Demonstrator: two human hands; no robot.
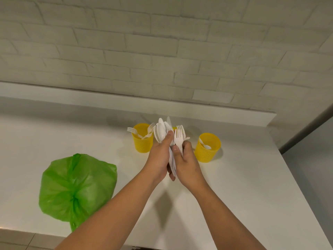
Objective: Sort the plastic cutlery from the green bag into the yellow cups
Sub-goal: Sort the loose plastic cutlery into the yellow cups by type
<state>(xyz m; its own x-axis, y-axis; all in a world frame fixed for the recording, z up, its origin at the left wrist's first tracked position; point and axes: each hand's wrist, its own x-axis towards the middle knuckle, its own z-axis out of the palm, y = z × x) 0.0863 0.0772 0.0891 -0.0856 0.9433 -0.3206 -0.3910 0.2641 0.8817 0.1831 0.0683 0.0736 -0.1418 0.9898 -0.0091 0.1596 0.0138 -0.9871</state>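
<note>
My left hand [159, 158] grips a bundle of white plastic cutlery [162, 132], mostly spoons with a knife tip behind, held upright above the counter. My right hand [187, 164] presses against it and pinches a white fork [179, 137] in the same bundle. The left yellow cup [142, 143] holds several forks. The right yellow cup [207, 147] holds a spoon. A third yellow cup [174, 128] is almost wholly hidden behind the cutlery. The green bag [77, 186] lies crumpled on the counter at the left.
The white counter [243, 186] runs to a raised ledge under a white brick wall [162, 51]. Its right edge drops to a grey floor; the front edge is near the bottom left.
</note>
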